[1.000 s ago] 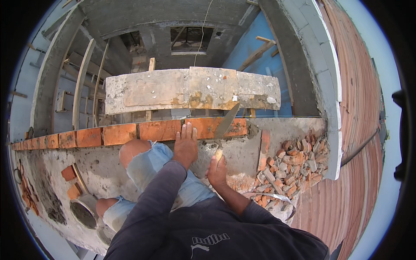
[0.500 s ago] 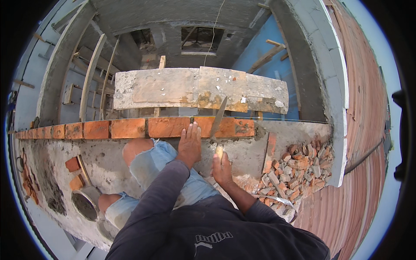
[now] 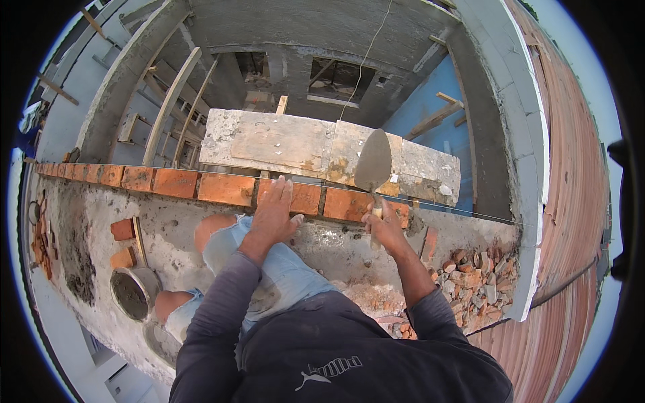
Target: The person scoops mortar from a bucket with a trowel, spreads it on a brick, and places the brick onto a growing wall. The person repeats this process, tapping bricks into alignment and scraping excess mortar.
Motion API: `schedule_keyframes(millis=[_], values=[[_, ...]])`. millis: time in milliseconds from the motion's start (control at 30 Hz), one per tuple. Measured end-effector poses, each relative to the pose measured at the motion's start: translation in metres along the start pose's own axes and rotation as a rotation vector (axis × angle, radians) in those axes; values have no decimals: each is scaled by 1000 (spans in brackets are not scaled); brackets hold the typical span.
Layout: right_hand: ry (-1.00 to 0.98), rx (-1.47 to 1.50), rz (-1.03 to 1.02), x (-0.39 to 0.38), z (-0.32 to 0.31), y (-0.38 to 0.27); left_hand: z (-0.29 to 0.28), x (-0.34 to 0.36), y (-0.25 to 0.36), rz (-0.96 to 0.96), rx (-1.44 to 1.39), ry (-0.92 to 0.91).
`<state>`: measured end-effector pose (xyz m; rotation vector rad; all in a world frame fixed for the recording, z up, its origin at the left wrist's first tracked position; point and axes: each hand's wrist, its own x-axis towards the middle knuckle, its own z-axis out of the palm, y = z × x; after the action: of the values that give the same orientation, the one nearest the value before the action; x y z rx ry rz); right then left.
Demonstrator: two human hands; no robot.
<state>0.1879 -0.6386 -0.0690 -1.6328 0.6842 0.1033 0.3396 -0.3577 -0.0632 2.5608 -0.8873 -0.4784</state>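
A row of orange-red bricks (image 3: 225, 189) runs across in front of me along the wall's edge. My left hand (image 3: 272, 211) lies on one brick (image 3: 306, 199) of the row, palm down, fingers stretched out and the thumb apart. My right hand (image 3: 388, 228) is closed around the pale handle of a trowel (image 3: 374, 161). Its broad grey blade points away from me, face in view, above the last bricks (image 3: 346, 204) at the right end. A thin taut string (image 3: 463, 209) passes along the row's far side.
Beyond the row lies a mortar-stained plank platform (image 3: 269, 142), over a deep room. Broken brick rubble (image 3: 480, 285) is heaped at right. On the left sit a round bucket of mortar (image 3: 131, 295), two loose brick pieces (image 3: 123, 230) and a wooden stick (image 3: 140, 242).
My left hand has slid left along the brick, away from the joint. The trowel has lifted off the bricks to the right and turned from edge-on to flat. The whole view has shifted.
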Motion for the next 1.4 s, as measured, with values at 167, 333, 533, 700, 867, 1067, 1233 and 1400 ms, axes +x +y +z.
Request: schedule_keyframes(millis=[167,333,533,700,867,1067,1233,1400], values=[[-104,-1239,-98,131,-44,-53,-75,-143,-95,-196,108,368],[-239,-1831,138,163,-62,-74,-81,-356,-133,-757,111,365],[-528,-1943,399,195,-13,-91,5,-493,-40,-1278,-493,383],[-756,-2149,361,224,59,-100,59,-470,33,-1276,-1020,771],[-666,-1851,266,239,104,-104,64,-440,33,-1311,-1243,947],[-764,-1712,58,264,199,-118,51,-437,24,-1365,-1220,918],[-875,-1672,-33,278,301,-142,43,-434,12,-1385,-1189,912],[-977,-1541,-9,310,406,-153,29,-422,0,-1414,-1163,799]])
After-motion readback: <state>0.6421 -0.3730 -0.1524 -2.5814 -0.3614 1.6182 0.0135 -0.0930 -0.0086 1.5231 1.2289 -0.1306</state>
